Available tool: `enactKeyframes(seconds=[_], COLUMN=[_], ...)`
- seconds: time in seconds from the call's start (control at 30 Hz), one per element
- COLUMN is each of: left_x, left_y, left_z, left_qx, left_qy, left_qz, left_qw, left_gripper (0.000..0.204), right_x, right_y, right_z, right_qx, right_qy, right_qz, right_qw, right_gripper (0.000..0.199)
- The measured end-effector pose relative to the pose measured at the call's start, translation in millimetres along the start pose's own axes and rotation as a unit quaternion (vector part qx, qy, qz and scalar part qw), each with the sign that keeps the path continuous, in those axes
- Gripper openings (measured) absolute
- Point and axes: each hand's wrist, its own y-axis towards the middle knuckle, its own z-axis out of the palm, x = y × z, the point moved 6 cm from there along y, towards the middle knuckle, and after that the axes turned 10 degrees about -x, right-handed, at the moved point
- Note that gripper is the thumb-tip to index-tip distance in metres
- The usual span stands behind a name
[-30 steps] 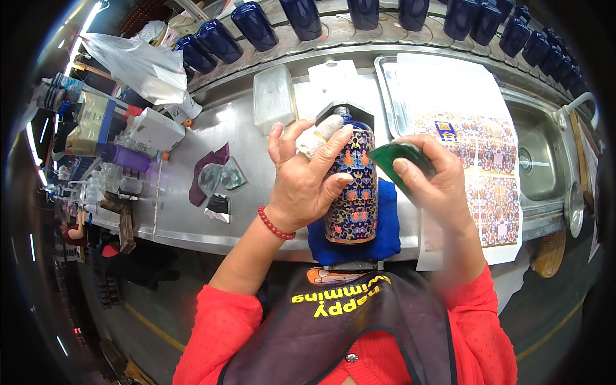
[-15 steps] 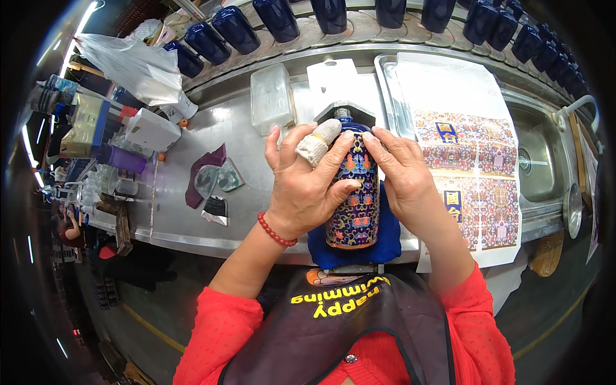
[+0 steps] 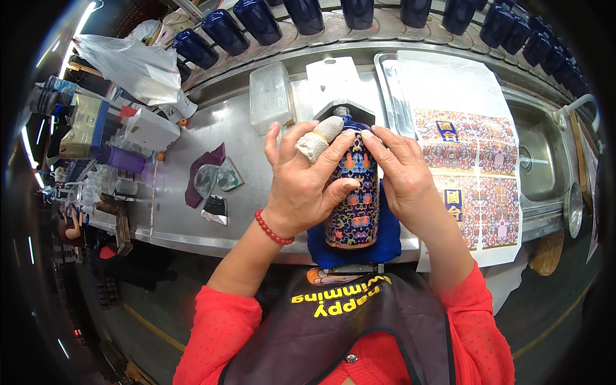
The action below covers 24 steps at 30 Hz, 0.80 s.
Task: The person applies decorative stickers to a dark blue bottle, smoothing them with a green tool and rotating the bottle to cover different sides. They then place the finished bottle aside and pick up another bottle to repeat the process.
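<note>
A dark blue bottle (image 3: 352, 212) with a colourful floral pattern lies on a blue cloth (image 3: 326, 255), its neck pointing away from me toward a notched white holder (image 3: 332, 80). My left hand (image 3: 301, 176) grips the bottle's left side, with index fingertip and thumb pressed on the pattern. A whitish cloth finger cover (image 3: 319, 138) sits on one of its fingers. From the other side my right hand (image 3: 405, 173) holds the bottle near its shoulder, fingertips on the pattern's upper edge; its thumb is hidden. Both index fingertips nearly meet there.
Printed pattern sheets (image 3: 467, 186) lie at the right, beside a metal sink (image 3: 542, 163). A clear plastic box (image 3: 269, 99) and dark cloth scraps (image 3: 206, 176) are on the metal bench. Blue bottles (image 3: 256, 20) line a conveyor (image 3: 385, 40) along the back. A white box (image 3: 152, 130) stands left.
The blue bottles on the conveyor have shifted to the right. My hands and the patterned bottle have barely moved.
</note>
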Motion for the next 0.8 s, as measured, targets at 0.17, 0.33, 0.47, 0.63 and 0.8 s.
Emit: enactKeyframes(seconds=[0.17,0.33,0.47,0.63,0.8], left_x=[-2.2,-4.5,6.4,-4.2,-12.9], left_y=[5.9,6.7,-11.5,-68.5,-103.3], left_z=[1.1,3.7,-5.3,-15.4,4.1], left_qx=[0.012,0.058,0.009,-0.009,0.045], left_qy=[-0.014,-0.042,-0.114,-0.125,-0.024], left_qz=[0.033,0.040,-0.018,-0.043,-0.103], left_qw=[0.999,0.997,0.993,0.991,0.993], left_gripper=[0.067,0.076,0.087,0.112,0.123], right_x=[0.3,-4.3,-4.4,-1.9,32.2], right_y=[-0.4,-3.7,-3.7,14.1,20.2], right_z=[-0.7,1.8,-8.1,-25.5,-27.7], right_qx=[-0.007,-0.012,-0.051,-0.091,-0.076], right_qy=[0.002,0.010,0.025,0.051,-0.025], right_qz=[-0.003,-0.009,-0.004,0.034,-0.149], right_qw=[1.000,1.000,0.998,0.994,0.986], right_gripper=[0.061,0.061,0.059,0.036,0.035])
